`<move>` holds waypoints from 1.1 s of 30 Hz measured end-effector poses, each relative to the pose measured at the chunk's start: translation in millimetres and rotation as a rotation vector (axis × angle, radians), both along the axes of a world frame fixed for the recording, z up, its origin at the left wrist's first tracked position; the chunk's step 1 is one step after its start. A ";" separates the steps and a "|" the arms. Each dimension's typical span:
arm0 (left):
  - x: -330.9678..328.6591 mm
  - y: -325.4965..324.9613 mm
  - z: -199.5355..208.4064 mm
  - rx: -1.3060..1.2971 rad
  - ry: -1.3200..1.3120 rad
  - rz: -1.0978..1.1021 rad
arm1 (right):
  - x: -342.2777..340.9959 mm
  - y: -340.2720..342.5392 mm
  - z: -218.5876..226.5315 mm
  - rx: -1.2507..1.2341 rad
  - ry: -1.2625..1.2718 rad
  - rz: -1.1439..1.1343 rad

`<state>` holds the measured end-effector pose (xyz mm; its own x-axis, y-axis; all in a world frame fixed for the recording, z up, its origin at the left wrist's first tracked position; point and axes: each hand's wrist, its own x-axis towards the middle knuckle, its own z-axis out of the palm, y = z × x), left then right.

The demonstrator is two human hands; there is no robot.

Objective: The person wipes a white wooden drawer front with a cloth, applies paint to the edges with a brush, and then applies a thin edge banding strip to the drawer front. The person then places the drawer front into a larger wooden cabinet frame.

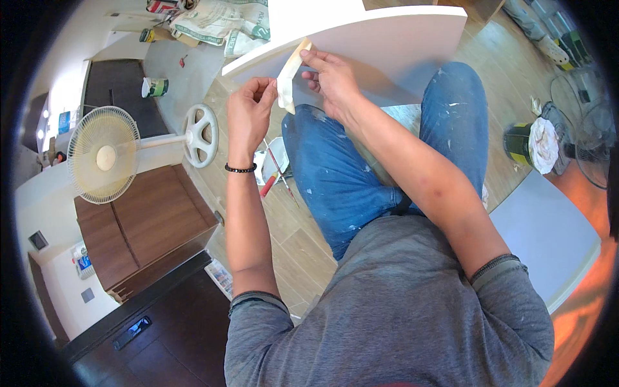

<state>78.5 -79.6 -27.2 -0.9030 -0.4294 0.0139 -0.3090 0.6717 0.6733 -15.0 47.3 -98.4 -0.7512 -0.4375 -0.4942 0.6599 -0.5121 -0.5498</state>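
A short cream strip, which looks like masking tape, hangs between my two hands in front of the panel's left part. My left hand pinches its left side near the lower part with thumb and fingertips. Above and to the right, my right hand pinches the strip's upper end, its other fingers curled. Behind them stands a white panel with a curved upper edge, across my knees' far side. The strip's upper end overlaps the panel's edge; whether it sticks there I cannot tell.
Near my left knee lie a red-handled tool and a white tray. A standing fan is at left, a paint bucket and another fan at right. A second white panel lies lower right. Sacks lie at the back.
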 end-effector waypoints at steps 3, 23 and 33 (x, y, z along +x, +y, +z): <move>1.7 -2.1 -2.1 0.080 0.077 0.027 | 3.8 1.9 -3.4 0.036 0.054 0.098; -27.8 -9.3 -27.9 0.058 0.100 0.149 | 23.4 9.9 -25.1 -0.076 -0.040 0.357; -18.4 -38.8 -14.1 -0.172 -0.005 0.090 | -8.8 20.7 -14.4 -0.005 -0.033 0.155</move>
<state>60.1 -118.4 -41.3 -0.8613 -0.5002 0.0893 -0.3765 0.7462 0.5491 -23.8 68.0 -112.8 -0.6578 -0.5496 -0.5150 0.7490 -0.4050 -0.5244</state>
